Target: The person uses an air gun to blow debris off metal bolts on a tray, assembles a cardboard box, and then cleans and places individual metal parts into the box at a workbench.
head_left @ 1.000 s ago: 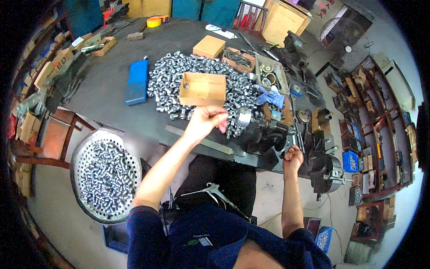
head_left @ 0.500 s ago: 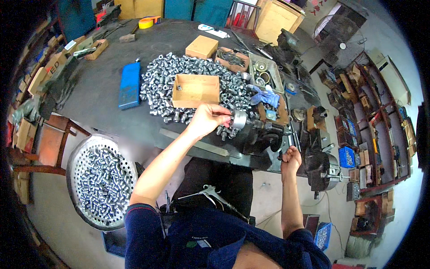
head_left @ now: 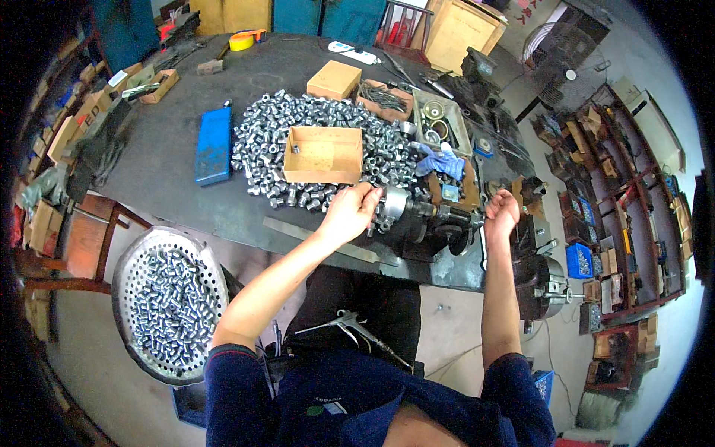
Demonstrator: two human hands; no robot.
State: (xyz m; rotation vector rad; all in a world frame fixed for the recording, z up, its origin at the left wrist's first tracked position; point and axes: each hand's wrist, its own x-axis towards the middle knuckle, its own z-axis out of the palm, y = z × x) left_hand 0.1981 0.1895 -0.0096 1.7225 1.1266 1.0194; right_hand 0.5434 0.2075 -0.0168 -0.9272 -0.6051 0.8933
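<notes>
My left hand [head_left: 350, 213] pinches at the face of a silvery round chuck [head_left: 392, 202] on a small dark bench machine [head_left: 445, 223]. Its fingertips hide whatever small part they hold. Over at the machine's right end, my right hand [head_left: 503, 211] is closed in a fist around the lever handle, which is mostly covered by the fingers. Behind the chuck spreads a big pile of metal fittings [head_left: 261, 141]. An open cardboard box [head_left: 322, 177] sits on that pile, with one or two fittings inside.
At lower left stands a perforated metal basin [head_left: 125, 313] full of fittings. On the dark table [head_left: 160, 141] lie a blue case [head_left: 214, 145], a closed carton [head_left: 334, 79], blue gloves [head_left: 441, 162] and a tray of rings [head_left: 456, 123]. An air gun [head_left: 348, 320] rests near my lap.
My right hand has risen and moved a little to the right, away from its lower spot beside the machine. The left hand has shifted slightly down and left at the chuck.
</notes>
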